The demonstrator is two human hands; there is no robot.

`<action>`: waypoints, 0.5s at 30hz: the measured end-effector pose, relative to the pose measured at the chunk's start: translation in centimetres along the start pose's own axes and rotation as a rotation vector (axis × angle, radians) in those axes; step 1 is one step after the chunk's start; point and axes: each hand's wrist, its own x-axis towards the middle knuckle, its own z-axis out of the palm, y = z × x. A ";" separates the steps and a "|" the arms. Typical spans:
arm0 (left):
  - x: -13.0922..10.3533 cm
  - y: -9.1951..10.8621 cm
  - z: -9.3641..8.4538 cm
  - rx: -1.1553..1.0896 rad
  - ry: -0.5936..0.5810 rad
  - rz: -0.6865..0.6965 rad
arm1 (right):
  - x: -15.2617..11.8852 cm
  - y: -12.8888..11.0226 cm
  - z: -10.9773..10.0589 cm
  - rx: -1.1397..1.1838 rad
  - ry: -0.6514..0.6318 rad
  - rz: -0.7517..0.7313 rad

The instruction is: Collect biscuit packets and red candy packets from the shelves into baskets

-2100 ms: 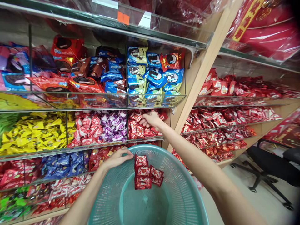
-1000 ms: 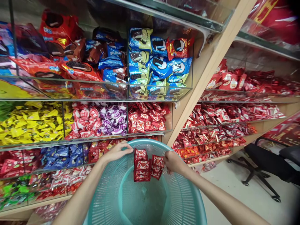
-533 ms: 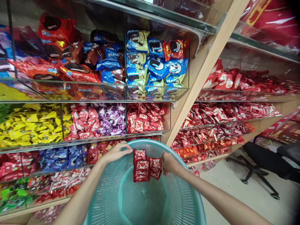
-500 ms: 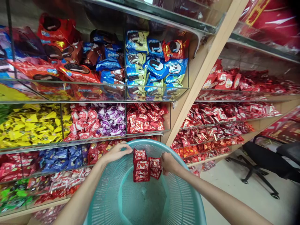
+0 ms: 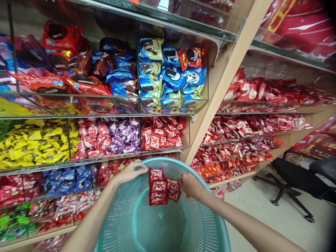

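A teal mesh plastic basket (image 5: 210, 218) stands in front of me. At its upper left edge my left hand (image 5: 132, 171) grips the rim, thumb on the inner side. My right hand (image 5: 191, 185) is closed inside the basket, with its fingers curled against a small red candy packet (image 5: 172, 189). Just left of that packet lies a short stack of similar red candy packets (image 5: 158, 187), near the far wall of the basket. My right fingertips are partly hidden from view.
Behind the basket, glass-fronted shelves hold yellow-wrapped candies (image 5: 36, 143), purple-wrapped candies (image 5: 126, 134), red packets (image 5: 161, 133) and blue cookie packs (image 5: 172, 77). A wooden upright (image 5: 223, 73) divides the shelves. At right, a black office chair (image 5: 294, 182) stands on the floor.
The view has shifted slightly. My right hand has moved a little up and left at the packets; my left hand stays at the rim.
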 end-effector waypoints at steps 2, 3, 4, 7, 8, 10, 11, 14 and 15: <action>0.0 0.0 0.0 0.001 -0.001 0.000 | -0.8 -0.6 -0.6 -0.060 0.018 -0.054; 0.0 0.0 0.0 0.002 0.000 0.000 | -1.2 -0.9 -0.9 -0.088 0.009 -0.105; 0.0 0.0 0.0 0.004 0.001 0.001 | -1.7 -1.4 -1.0 -0.109 -0.015 -0.180; 0.0 -0.1 0.0 0.010 0.007 0.003 | -3.0 -2.7 -1.1 -0.113 -0.171 -0.509; -0.1 -0.1 0.0 0.010 0.009 0.002 | -3.2 -3.1 -0.9 -0.099 -0.219 -0.594; -0.1 -0.1 0.1 0.002 0.008 -0.003 | -3.3 -3.8 -0.6 -0.090 -0.252 -0.674; -0.1 -0.1 0.1 -0.004 0.006 -0.006 | -3.1 -4.0 -0.4 -0.094 -0.242 -0.669; -0.1 -0.1 0.1 -0.015 0.000 -0.013 | -2.3 -4.3 -0.2 -0.092 -0.187 -0.616; -0.2 0.0 0.1 -0.014 -0.002 -0.014 | -2.0 -4.3 -0.2 -0.085 -0.178 -0.606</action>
